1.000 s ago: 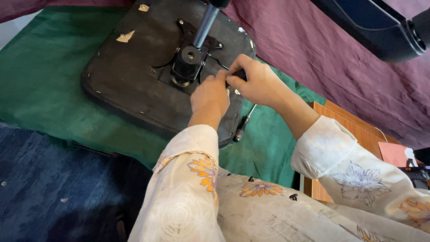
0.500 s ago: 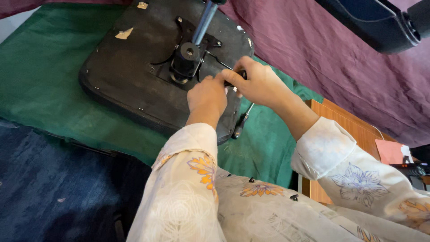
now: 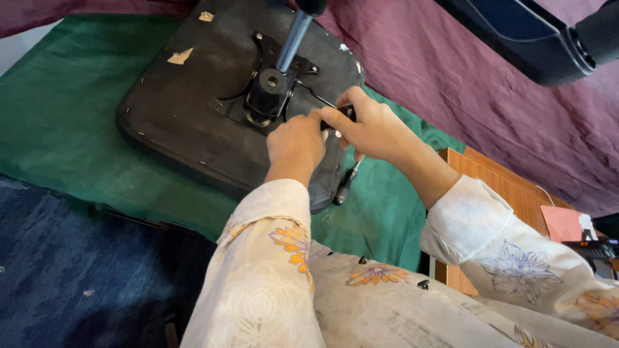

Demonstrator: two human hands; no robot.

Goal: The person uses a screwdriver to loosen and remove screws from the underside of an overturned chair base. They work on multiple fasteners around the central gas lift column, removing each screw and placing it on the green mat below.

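Both hands on an upturned chair seat (image 3: 193,109), heavy and rigid.
Right hand (image 3: 371,129) grips a black tool handle (image 3: 347,113); left hand (image 3: 296,145) seemingly curled beside it.

The right hand (image 3: 374,129) wraps a black handle (image 3: 348,112) so that only its far tip shows, and the left hand (image 3: 296,143) covers whatever lies under its palm on the seat base (image 3: 187,109), so its grip cannot be told. A screwdriver (image 3: 344,185) near the seat's right edge is partly hidden under the right wrist. The metal post (image 3: 291,40) and a dark chair part (image 3: 522,35) at far right are cut off by the top edge.
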